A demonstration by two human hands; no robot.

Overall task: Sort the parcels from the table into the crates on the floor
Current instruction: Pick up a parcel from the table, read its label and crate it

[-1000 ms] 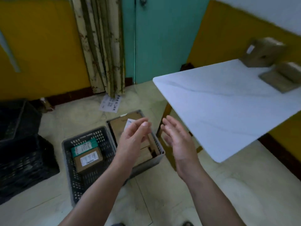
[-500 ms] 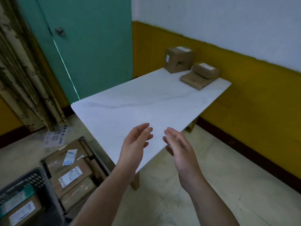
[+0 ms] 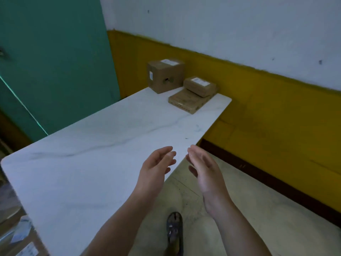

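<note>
Parcel-sorting room: boxes [image 3: 166, 76], marble table [image 3: 92, 163]

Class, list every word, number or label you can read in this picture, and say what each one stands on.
No text here is legible.
top label on the tall box: too blurred.
side label on that box: too small.
white label on the small box: blurred.
labels on the lower-left parcels: blurred.

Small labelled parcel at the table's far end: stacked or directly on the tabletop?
Stacked. The small parcel rests flat, label up, on the wide flat parcel, which lies on the table.
</note>
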